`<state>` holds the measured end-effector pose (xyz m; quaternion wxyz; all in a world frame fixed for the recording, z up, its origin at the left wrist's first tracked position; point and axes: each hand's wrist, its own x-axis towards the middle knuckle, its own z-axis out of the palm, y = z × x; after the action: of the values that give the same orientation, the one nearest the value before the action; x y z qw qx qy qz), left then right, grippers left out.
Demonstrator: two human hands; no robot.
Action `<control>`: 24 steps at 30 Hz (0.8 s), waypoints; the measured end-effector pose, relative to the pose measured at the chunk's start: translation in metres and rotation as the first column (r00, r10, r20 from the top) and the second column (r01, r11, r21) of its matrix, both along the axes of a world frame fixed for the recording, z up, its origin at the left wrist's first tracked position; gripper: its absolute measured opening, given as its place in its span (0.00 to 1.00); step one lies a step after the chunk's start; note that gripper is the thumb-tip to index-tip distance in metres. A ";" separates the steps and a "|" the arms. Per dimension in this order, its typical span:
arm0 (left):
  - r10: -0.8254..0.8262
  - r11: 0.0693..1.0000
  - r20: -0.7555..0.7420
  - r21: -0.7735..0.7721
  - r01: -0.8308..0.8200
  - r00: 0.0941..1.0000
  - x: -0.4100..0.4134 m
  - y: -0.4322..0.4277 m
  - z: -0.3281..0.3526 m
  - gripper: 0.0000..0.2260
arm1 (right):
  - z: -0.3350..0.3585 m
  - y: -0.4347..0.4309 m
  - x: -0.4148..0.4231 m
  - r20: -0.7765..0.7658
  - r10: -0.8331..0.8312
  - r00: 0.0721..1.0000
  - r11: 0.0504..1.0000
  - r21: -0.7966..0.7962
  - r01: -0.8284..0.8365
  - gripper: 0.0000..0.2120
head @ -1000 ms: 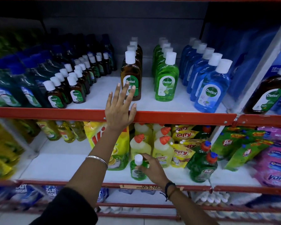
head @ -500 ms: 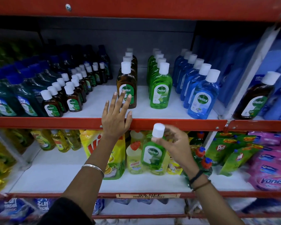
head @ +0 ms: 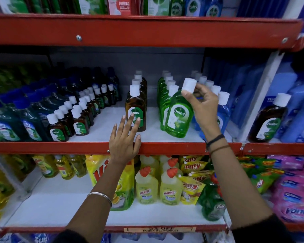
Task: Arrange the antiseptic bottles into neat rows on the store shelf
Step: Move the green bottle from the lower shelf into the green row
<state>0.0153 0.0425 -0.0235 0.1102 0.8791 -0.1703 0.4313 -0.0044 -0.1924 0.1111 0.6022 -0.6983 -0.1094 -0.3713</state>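
Note:
My right hand [head: 203, 106] grips a green Dettol bottle [head: 178, 116] by its neck under the white cap, tilted, at the front of the green row [head: 164, 95] on the middle shelf. Whether its base touches the shelf I cannot tell. My left hand [head: 125, 139] rests flat with spread fingers on the red shelf edge [head: 60, 147], its fingertips in front of the front brown Dettol bottle [head: 135, 109], which heads a short brown row. A row of blue Dettol bottles [head: 222, 109] stands behind my right hand.
Small brown Dettol bottles [head: 77, 120] stand in two rows at the left, beside dark green pouches [head: 5, 127]. A lone large brown bottle [head: 268, 120] stands past the white divider at right. Harpic bottles [head: 170, 186] and pouches fill the lower shelf.
My right hand has lifted the green bottle from the lower shelf up to the middle shelf, at the front of the green row. My left hand stayed on the shelf edge.

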 end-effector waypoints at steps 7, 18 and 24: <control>0.015 1.000 0.001 -0.022 -0.015 1.000 0.002 0.000 0.011 0.24 | -0.015 0.006 0.024 -0.051 0.017 0.999 0.990 -0.136 -0.024 0.17; 0.030 0.999 -0.014 -0.027 -0.030 0.999 -0.004 -0.001 0.006 0.23 | -0.024 -0.008 0.002 -0.080 -0.008 0.997 0.971 -0.239 -0.011 0.22; 0.032 0.999 0.032 -0.039 -0.031 0.999 -0.004 -0.004 0.005 0.23 | -0.017 -0.066 -0.041 0.346 -0.306 0.887 0.937 -0.054 0.345 0.11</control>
<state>0.0112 0.0388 -0.0189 0.1174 0.8722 -0.1500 0.4506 -0.0456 -0.2587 0.0939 0.4632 -0.6672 -0.1116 -0.5726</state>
